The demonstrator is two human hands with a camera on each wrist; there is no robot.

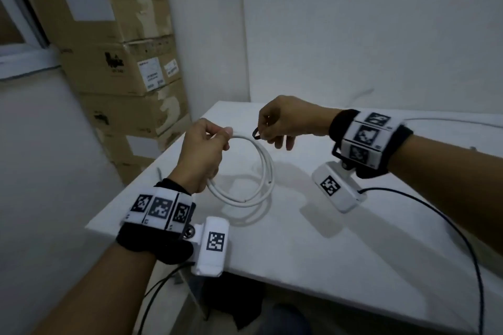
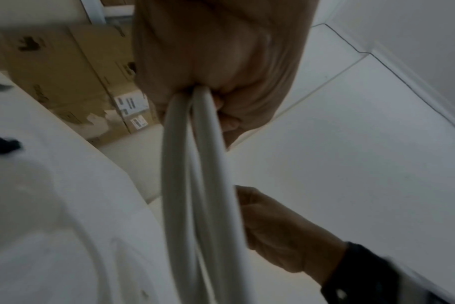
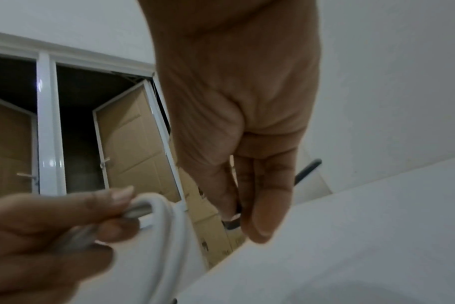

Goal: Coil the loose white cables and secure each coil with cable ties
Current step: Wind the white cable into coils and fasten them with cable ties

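The left hand (image 1: 202, 155) grips a round coil of white plastic cable (image 1: 261, 171) above the white tabletop (image 1: 326, 253). The right hand (image 1: 288, 119), just beside it, pinches a small black cable tie (image 1: 255, 134). Stacked brown cardboard boxes (image 1: 119, 68) stand left of the table; a second white cable (image 1: 449, 121) lies behind the right wrist.

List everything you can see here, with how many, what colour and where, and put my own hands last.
coiled white round cable: one, white, held up over the table's left part
small black cable tie: one, black, pinched just right of the coil's top
second white cable: one, white, lying along the table's far right edge
flat white table: one, white, in front of the person
brown cardboard boxes: several, brown, stacked left of the table
wrist cameras: two, white with black markers, one at each wrist
left hand: grips the coil
right hand: pinches the tie
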